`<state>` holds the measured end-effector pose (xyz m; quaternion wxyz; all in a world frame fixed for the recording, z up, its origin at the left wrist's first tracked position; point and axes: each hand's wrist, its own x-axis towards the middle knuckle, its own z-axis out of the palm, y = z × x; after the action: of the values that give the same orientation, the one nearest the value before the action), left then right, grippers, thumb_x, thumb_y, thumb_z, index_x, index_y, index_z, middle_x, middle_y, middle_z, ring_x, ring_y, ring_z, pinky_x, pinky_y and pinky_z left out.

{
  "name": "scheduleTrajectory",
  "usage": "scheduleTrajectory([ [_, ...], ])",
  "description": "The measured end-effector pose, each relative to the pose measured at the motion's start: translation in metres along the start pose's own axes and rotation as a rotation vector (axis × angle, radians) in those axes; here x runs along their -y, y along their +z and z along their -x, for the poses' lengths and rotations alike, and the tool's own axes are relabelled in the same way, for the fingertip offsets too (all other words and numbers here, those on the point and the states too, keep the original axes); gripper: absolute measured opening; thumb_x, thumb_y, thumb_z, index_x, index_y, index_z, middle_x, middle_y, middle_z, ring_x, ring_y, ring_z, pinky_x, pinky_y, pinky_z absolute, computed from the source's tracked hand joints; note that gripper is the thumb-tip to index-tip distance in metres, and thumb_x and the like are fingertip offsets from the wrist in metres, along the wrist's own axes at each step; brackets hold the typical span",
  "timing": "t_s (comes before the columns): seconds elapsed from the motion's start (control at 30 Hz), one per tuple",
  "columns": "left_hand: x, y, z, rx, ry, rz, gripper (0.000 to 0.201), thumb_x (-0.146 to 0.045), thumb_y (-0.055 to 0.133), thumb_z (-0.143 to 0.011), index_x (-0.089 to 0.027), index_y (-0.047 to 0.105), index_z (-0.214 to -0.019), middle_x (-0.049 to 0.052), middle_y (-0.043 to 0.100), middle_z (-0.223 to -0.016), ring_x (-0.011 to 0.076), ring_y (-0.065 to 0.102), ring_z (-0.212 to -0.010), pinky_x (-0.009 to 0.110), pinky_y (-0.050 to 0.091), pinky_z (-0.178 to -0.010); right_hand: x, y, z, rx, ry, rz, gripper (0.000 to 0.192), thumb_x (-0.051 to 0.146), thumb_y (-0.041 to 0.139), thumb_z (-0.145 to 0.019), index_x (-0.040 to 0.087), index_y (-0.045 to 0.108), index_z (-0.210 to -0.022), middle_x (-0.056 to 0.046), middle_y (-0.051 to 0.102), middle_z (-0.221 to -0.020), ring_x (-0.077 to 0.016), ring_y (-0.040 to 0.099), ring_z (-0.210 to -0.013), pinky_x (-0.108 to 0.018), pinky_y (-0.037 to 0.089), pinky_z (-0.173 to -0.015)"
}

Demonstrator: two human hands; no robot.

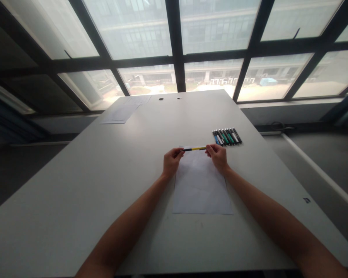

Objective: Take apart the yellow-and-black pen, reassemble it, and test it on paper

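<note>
Both hands grip one slim yellow-and-black pen over blank white paper.
Left hand (171, 161) and right hand (218, 155) pinch opposite ends of the pen (195, 148), possibly uncapping; the sheet (201, 189) looks unmarked, and a row of pens (227, 136) lies nearby on the table (104, 173).

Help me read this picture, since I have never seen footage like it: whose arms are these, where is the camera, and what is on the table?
The camera sits on a person's head, looking forward and down, so the arms are their own. The left hand and right hand each grip one end of a yellow and black pen, held level above a white paper sheet. To the right lies a row of pens. More papers lie at the far left of the grey table, below big windows.
</note>
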<state>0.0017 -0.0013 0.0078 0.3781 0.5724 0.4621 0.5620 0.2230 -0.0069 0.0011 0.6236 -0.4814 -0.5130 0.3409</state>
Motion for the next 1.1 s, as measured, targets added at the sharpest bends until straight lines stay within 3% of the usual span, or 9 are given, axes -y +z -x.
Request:
scheduleTrajectory([
  [1.1,0.0008,-0.0021,-0.0004,0.017,-0.042,-0.004,0.022,-0.034,0.076,-0.077,-0.016,0.076,-0.089,0.005,0.074,-0.073,0.0151,0.065,-0.065,0.028,0.053,-0.065,-0.0029,-0.0007,-0.0011,0.017,-0.007,0.001,0.029,0.045,0.07,-0.083,0.016,0.069,-0.078,-0.003,0.066,-0.063,-0.0125,0.054,-0.053,-0.026,0.043,-0.051],
])
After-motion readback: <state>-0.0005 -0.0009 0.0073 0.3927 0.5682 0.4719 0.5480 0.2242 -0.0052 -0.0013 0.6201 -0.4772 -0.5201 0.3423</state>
